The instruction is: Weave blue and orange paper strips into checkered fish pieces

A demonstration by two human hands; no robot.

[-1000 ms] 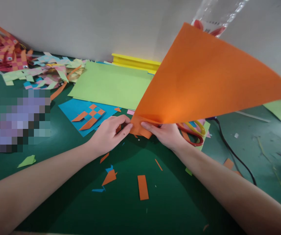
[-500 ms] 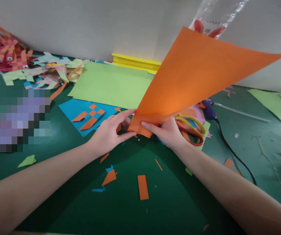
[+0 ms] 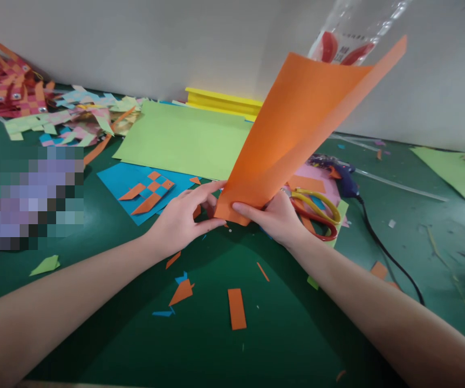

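A sheet of orange paper (image 3: 289,129) stands up from my hands, its right side curling inward. My right hand (image 3: 279,215) grips its lower end, thumb on the front face and fingers behind. At the lower left corner, my left hand (image 3: 184,215) pinches the paper's edge between thumb and fingers. Scissors (image 3: 319,207) with yellow and red handles lie just beyond my right hand. Left of my left hand, a woven orange and blue paper fish (image 3: 151,191) rests on a blue sheet (image 3: 113,178). A small orange rectangle (image 3: 237,309) lies on the table below.
Green sheets (image 3: 184,137) lie at the back by a yellow strip (image 3: 224,101). Woven paper pieces (image 3: 9,81) pile up at the back left. A purple glue gun (image 3: 348,180) with a black cord sits right. Paper scraps (image 3: 183,292) dot the green table (image 3: 176,355).
The upper right part of the orange paper has curled inward to the left, so the sheet looks narrower. Both hands stay almost in the same place.
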